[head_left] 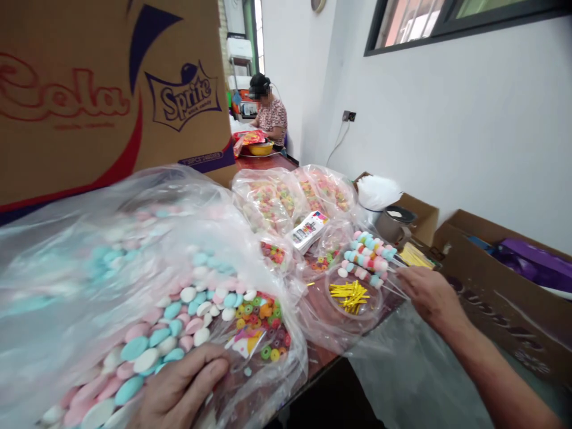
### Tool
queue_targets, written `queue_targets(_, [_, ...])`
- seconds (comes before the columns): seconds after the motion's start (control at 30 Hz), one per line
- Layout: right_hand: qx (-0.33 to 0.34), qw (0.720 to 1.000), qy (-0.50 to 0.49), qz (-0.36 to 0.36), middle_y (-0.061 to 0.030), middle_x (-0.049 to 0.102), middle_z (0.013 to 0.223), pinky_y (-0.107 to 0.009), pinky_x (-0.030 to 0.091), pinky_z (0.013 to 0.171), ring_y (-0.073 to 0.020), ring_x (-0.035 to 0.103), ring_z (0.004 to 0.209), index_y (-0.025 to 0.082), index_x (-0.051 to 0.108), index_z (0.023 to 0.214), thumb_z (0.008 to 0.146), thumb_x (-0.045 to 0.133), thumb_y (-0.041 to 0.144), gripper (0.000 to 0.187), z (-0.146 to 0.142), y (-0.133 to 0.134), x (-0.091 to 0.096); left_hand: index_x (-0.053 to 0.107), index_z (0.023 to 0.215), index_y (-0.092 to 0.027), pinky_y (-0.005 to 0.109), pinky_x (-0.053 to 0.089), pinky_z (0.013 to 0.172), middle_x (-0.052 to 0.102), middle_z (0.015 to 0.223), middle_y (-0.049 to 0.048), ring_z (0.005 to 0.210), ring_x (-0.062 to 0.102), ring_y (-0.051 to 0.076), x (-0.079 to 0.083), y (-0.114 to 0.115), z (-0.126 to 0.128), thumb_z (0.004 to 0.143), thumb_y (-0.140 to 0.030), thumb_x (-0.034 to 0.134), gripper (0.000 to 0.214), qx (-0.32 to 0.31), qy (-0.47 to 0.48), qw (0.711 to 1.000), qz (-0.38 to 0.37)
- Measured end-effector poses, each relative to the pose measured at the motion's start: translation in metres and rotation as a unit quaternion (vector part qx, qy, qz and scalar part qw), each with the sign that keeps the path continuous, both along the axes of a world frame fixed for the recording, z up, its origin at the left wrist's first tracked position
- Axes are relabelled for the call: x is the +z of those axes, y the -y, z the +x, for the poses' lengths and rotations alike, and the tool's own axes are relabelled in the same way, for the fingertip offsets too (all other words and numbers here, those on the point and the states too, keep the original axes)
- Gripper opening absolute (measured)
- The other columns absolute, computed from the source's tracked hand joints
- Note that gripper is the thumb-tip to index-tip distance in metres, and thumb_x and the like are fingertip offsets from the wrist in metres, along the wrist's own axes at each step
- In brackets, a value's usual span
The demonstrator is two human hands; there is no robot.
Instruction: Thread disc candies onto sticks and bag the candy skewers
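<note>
My right hand (pixel 429 293) is at the table's right edge, its fingers closed at the stick ends of several candy skewers (pixel 367 257) threaded with pastel pieces. Just below the skewers, a clear round tub (pixel 378 307) holds gold twist ties (pixel 349 296). My left hand (pixel 185 381) is low in the view beside loose pink, white and blue candies (pixel 143 351) in a large clear plastic bag (pixel 134 196). Its thumb and fingers are pressed together; what they hold, if anything, is hidden. Colourful ring candies (pixel 263 325) lie just beyond it, next to a small printed wrapper (pixel 245 342).
A large cardboard box (pixel 102 89) stands at the back left. Bags of ring candies (pixel 272 199) and a stack of printed cards (pixel 308 231) occupy the middle. Right are a mug (pixel 395 223) and open boxes (pixel 491 298). A person (pixel 270 116) sits at the far end.
</note>
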State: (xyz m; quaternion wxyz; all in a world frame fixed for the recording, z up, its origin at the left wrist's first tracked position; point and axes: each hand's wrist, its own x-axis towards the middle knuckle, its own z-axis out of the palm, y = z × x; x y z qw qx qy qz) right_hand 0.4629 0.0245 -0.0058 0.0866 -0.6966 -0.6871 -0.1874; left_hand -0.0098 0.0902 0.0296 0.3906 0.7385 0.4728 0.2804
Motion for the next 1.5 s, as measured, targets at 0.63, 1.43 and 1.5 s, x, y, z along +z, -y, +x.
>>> queue_targets(0.63, [0.236, 0.933, -0.271, 0.010, -0.0039, 0.066, 0.079, -0.034, 0.049, 0.072, -0.0203, 0.062, 0.077, 0.024, 0.068, 0.093, 0.096, 0.046, 0.036, 0.025, -0.114, -0.042, 0.067, 0.065, 0.075, -0.018, 0.022, 0.040, 0.056, 0.066, 0.070, 0.0005, 0.061, 0.052, 0.013, 0.014, 0.003, -0.012, 0.094, -0.040, 0.048, 0.034, -0.018, 0.059, 0.983, -0.173])
queue_targets(1.43, [0.400, 0.898, -0.165, 0.079, -0.0045, 0.069, 0.078, -0.034, 0.041, 0.063, -0.0179, 0.057, 0.069, 0.021, 0.066, 0.103, 0.098, 0.047, 0.028, 0.021, -0.149, -0.049, 0.086, 0.059, 0.071, -0.016, 0.022, 0.035, 0.058, 0.056, 0.063, -0.0027, 0.060, 0.047, 0.010, 0.002, 0.008, -0.019, 0.083, -0.036, 0.068, 0.025, -0.016, 0.201, 0.951, -0.236])
queue_targets(1.5, [0.402, 0.898, -0.160, 0.079, -0.0050, 0.068, 0.078, -0.034, 0.041, 0.063, -0.0178, 0.056, 0.070, 0.018, 0.065, 0.102, 0.098, 0.047, 0.026, 0.021, -0.149, -0.048, 0.087, 0.061, 0.072, -0.016, 0.021, 0.035, 0.058, 0.058, 0.064, -0.0025, 0.061, 0.048, 0.010, 0.000, 0.009, -0.020, 0.083, -0.037, 0.068, 0.025, -0.009, 0.198, 0.951, -0.239])
